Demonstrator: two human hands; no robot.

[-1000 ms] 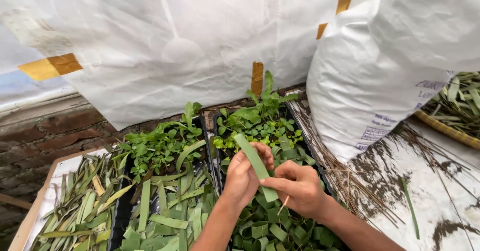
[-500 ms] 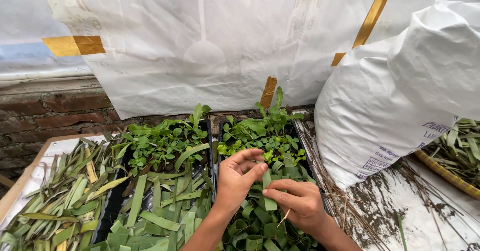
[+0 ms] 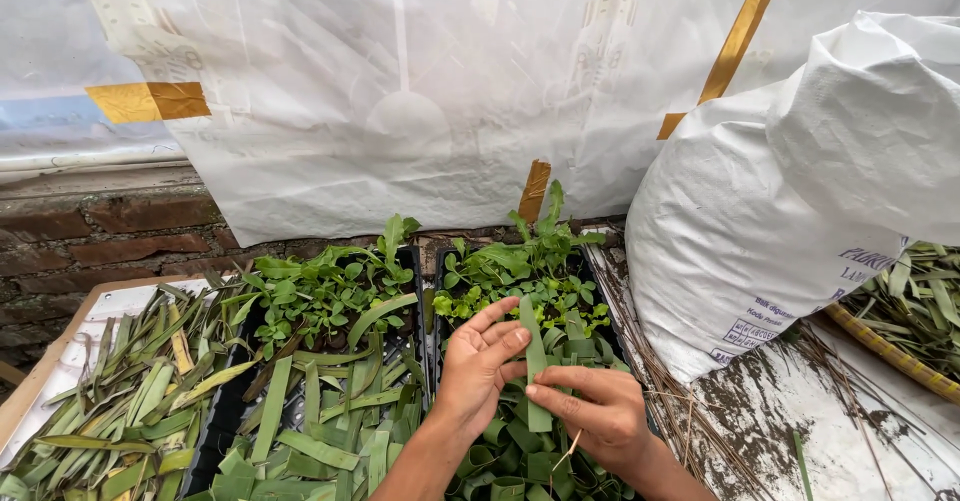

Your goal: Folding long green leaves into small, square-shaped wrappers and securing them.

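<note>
My left hand [image 3: 478, 368] and my right hand [image 3: 587, 411] both hold a long green leaf strip [image 3: 534, 361], upright between their fingers. A thin pale sliver [image 3: 570, 450] hangs under my right hand. Both hands hover over the right black seedling tray [image 3: 612, 333], which holds curled leaf strips [image 3: 510, 456] in front and small green seedlings [image 3: 505, 271] at the back. A second black tray [image 3: 219, 416] to the left also has leaf strips and seedlings.
A shallow board [image 3: 40, 381] at the left carries a pile of loose leaf strips. A big white sack [image 3: 770, 221] stands at the right, beside a woven basket [image 3: 890, 351] of leaves. White plastic sheeting [image 3: 400, 71] and a brick ledge [image 3: 100, 236] lie behind.
The leaf strip has turned from slanted to upright between my hands. My hands shifted slightly right and lower in view as the camera tilted up.
</note>
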